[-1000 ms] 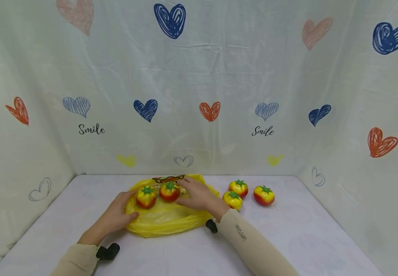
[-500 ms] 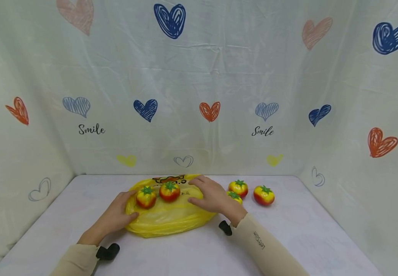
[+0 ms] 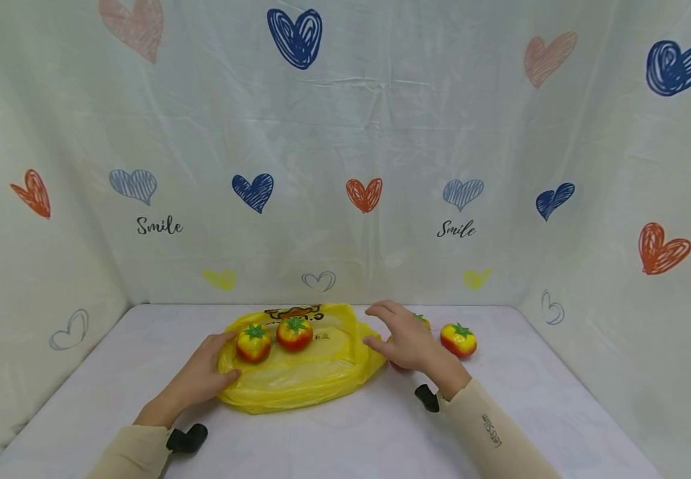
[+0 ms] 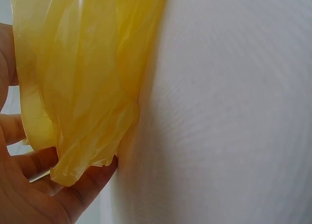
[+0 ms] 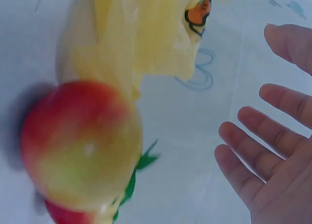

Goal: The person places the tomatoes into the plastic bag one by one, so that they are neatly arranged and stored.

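At 8 o'clock from the yellow plastic bag, taking 12 as the far side, a beige left sleeve enters low in the head view, with a black wrist piece beside its cuff. At 4 o'clock the beige right sleeve, marked with small dark lettering, ends by a 2nd black wrist piece. The left hand grasps the bag's 9 o'clock edge: thumb and fingers curl round the film, which the left wrist view shows lying between them. The bag is spread and crumpled on the white tabletop, its printed drawing at 12. 2 red-and-yellow tomatoes rest against its film, the left tomato towards 10 o'clock and the middle tomato at 12; whether inside or on top, I cannot tell. Between 2 and 3 o'clock hovers the right hand, free, fingers parted; the right wrist view shows a gap from its fingertips to the bag. Partly hidden by it is the front tomato, at 3. Farther out, near 3, is the outer tomato; the back tomato, at 2, shows mostly its green top. Beyond hangs a pale backdrop with printed hearts and 2 "Smile" words.
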`<state>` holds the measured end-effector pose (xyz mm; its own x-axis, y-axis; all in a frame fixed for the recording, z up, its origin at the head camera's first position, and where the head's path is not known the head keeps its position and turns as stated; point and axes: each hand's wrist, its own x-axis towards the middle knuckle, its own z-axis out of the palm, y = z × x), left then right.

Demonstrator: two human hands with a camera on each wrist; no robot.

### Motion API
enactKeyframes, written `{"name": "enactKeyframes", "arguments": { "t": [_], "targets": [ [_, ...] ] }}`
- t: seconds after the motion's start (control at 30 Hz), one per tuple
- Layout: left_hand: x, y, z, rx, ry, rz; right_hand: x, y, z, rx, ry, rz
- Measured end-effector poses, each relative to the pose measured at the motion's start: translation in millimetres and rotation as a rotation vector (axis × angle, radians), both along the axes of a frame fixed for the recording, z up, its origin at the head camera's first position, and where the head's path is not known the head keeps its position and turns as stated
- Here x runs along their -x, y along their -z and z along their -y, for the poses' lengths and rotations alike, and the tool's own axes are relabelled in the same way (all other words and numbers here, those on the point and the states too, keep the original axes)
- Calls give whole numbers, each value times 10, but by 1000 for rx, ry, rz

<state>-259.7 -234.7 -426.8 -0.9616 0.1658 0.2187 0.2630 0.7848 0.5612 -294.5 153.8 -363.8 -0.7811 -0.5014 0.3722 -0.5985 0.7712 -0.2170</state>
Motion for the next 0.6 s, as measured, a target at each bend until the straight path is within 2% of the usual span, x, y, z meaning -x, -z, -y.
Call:
{"name": "enactKeyframes", "arguments": {
  "t": [0.33,0.6],
  "targets": [
    [1,-7,-6,0,3,-12,-24,18,-421,59,62,-40],
    [7,-8,-6,2,3,-10,-30,49,-746,103,142,-54]
  ]
}}
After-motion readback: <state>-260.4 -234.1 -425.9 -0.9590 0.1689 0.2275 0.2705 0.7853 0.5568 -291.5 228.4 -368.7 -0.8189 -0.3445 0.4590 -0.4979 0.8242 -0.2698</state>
